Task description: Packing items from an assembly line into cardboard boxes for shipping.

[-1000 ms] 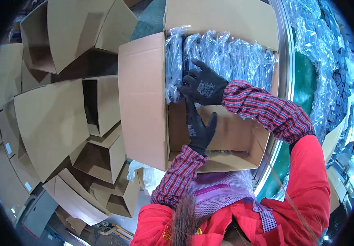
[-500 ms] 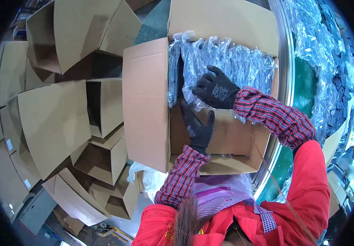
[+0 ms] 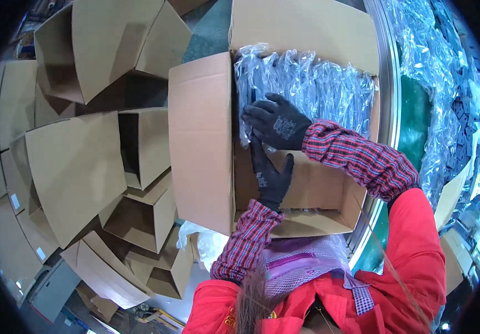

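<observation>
An open cardboard carton (image 3: 329, 178) stands before me, its far half packed with a row of clear plastic-wrapped pieces (image 3: 320, 83). What is inside the wraps is hard to make out, though dark edges show through. My right hand (image 3: 280, 122), in a black glove, lies across the left part of the row with its fingers stretched toward the carton's left wall. Just below it, my left hand (image 3: 272, 177), also gloved in black, points its fingers up at the near end of the leftmost wrapped pieces, thumb held apart. Its fingertips are partly hidden near the right hand.
Several open cardboard boxes (image 3: 75, 167) crowd the left side. A metal rail (image 3: 387, 106) runs along the carton's right, beside a green surface (image 3: 413, 128) with a heap of plastic-wrapped dark parts (image 3: 446, 100). The carton's left flap (image 3: 201, 145) is folded outward.
My right hand has shifted left onto the leftmost wrapped pieces. The dark gap near the row's left end has closed up. My left hand has barely moved.
</observation>
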Demonstrator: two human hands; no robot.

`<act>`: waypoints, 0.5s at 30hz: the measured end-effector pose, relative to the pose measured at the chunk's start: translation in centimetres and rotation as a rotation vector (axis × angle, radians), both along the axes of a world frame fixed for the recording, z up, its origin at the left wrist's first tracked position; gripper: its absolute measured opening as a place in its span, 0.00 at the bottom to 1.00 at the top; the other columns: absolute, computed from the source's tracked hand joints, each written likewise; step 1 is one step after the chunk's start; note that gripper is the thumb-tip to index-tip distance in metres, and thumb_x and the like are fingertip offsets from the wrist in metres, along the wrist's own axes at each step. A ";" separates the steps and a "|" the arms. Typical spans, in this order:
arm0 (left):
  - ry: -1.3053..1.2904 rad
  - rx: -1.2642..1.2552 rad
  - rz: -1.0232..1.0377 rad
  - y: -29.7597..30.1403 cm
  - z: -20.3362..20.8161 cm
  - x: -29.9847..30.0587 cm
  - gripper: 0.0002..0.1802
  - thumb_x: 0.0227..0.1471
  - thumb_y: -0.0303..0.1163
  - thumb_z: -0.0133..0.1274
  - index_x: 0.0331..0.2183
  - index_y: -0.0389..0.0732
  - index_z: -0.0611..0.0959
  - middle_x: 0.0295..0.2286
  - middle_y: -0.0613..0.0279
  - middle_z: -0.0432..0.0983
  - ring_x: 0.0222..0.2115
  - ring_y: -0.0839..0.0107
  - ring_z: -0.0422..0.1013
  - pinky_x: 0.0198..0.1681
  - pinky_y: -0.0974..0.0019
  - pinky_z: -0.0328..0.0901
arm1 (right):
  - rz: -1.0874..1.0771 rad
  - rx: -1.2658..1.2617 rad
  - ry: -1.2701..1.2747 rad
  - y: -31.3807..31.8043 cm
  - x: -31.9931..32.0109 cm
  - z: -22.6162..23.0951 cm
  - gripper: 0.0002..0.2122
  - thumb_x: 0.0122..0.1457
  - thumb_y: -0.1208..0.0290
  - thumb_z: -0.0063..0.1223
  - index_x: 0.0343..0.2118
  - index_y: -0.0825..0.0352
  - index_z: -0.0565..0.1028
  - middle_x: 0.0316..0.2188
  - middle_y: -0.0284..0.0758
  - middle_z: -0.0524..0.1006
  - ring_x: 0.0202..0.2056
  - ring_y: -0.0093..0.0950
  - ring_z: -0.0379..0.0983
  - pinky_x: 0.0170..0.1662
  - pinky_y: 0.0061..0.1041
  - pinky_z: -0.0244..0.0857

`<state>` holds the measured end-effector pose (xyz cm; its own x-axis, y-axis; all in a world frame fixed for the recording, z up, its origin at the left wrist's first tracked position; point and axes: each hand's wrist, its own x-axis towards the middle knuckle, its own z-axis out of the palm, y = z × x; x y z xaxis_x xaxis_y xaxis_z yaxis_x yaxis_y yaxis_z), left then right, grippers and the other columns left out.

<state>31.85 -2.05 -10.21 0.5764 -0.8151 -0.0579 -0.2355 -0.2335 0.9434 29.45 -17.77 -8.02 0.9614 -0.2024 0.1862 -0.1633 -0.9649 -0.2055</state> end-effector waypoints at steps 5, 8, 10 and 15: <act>0.003 -0.042 0.020 0.3 -0.2 0.1 0.44 0.43 0.34 0.57 0.57 0.32 0.55 0.54 0.42 0.56 0.53 0.50 0.57 0.57 0.57 0.51 | 0.008 -0.010 -0.021 0.0 -0.2 0.5 0.20 0.46 0.65 0.51 0.46 0.59 0.72 0.46 0.31 0.70 0.45 0.30 0.67 0.53 0.39 0.54; -0.011 -0.017 0.071 0.2 0.5 0.6 0.43 0.43 0.35 0.57 0.57 0.32 0.56 0.54 0.43 0.57 0.52 0.51 0.57 0.56 0.57 0.51 | -0.022 -0.021 -0.037 0.6 0.1 -0.1 0.20 0.47 0.65 0.50 0.46 0.59 0.72 0.46 0.32 0.70 0.45 0.29 0.66 0.54 0.39 0.53; 0.016 -0.030 0.125 -0.2 1.2 1.0 0.41 0.45 0.36 0.55 0.57 0.32 0.57 0.53 0.43 0.57 0.52 0.51 0.58 0.56 0.57 0.51 | -0.045 -0.073 -0.081 0.8 0.2 0.0 0.20 0.48 0.65 0.49 0.46 0.59 0.71 0.46 0.32 0.70 0.45 0.29 0.66 0.54 0.38 0.53; -0.184 -0.054 0.030 -1.4 1.3 -0.2 0.28 0.55 0.39 0.42 0.53 0.33 0.64 0.49 0.46 0.65 0.45 0.52 0.64 0.52 0.56 0.56 | -0.370 0.167 -0.228 1.5 -0.7 -3.9 0.13 0.50 0.64 0.44 0.38 0.61 0.71 0.34 0.36 0.71 0.33 0.36 0.65 0.42 0.39 0.58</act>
<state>31.70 -3.42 -8.91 0.5976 -0.7963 0.0940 -0.3986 -0.1933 0.8965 28.74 -16.26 -11.90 0.7569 -0.5696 0.3203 -0.4230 -0.8007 -0.4243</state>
